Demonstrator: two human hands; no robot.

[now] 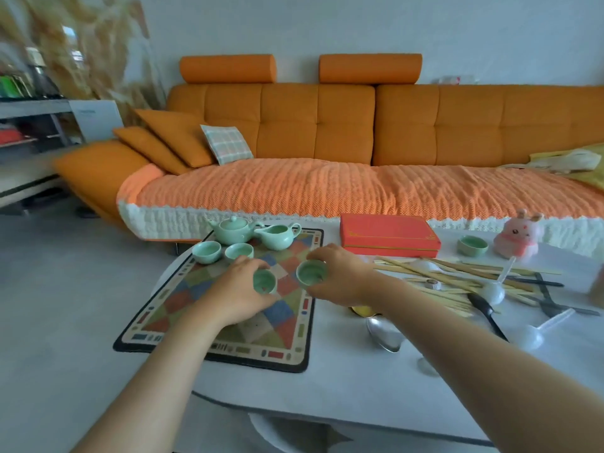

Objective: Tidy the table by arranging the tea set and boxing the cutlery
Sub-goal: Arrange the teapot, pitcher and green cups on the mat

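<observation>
On the white table lies a colourful checked cloth mat. Over it the left hand curls its fingers round a small green china cup, and the right hand grips a second green cup. Two standing cups sit farther left, nearest the left hand.

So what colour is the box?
The box is red with thin gold trim, seen in the head view.

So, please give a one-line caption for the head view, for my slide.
The left hand grips the left teacup and the right hand the right teacup, over the patterned mat near the teapot.
</observation>
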